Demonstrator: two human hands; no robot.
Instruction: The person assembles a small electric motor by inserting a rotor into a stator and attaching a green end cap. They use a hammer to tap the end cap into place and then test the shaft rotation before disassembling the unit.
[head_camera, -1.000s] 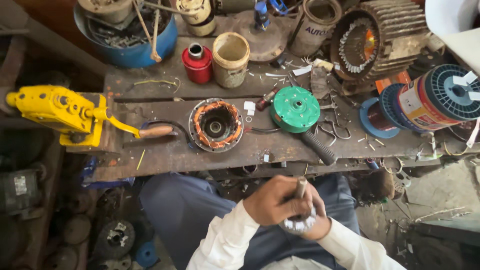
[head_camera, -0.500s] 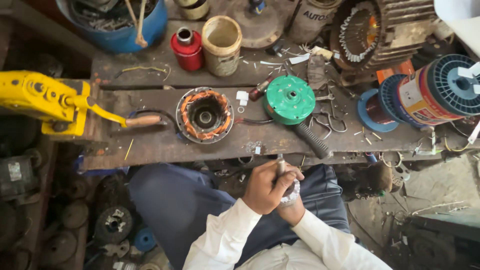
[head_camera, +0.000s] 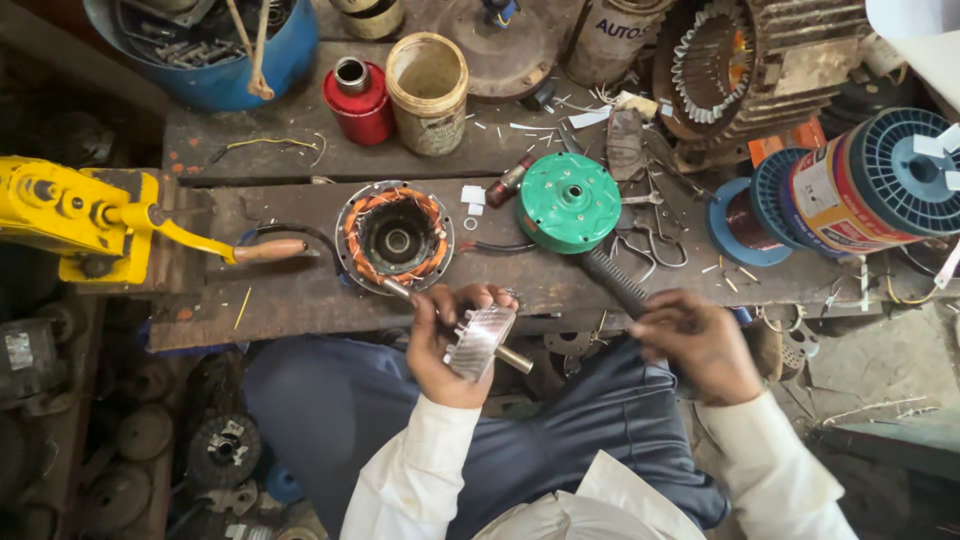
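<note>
Cluttered wooden workbench (head_camera: 300, 300), head view: stator (head_camera: 392, 238) with copper windings, green end cover (head_camera: 569, 201), wire spools (head_camera: 880, 180). Half second ago both my hands clasped rotor; now left hand (head_camera: 445, 345) alone pinches rotor (head_camera: 480, 340), lifted before stator. Right hand (head_camera: 700, 345) drawn aside, loosely curled, empty. Rotor silvery, ribbed, shaft through, tilted.

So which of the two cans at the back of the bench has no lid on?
The cream can, right of the red can: its wide mouth is fully open and shows its inside, while the red one has a closed top with only a small neck.
</note>
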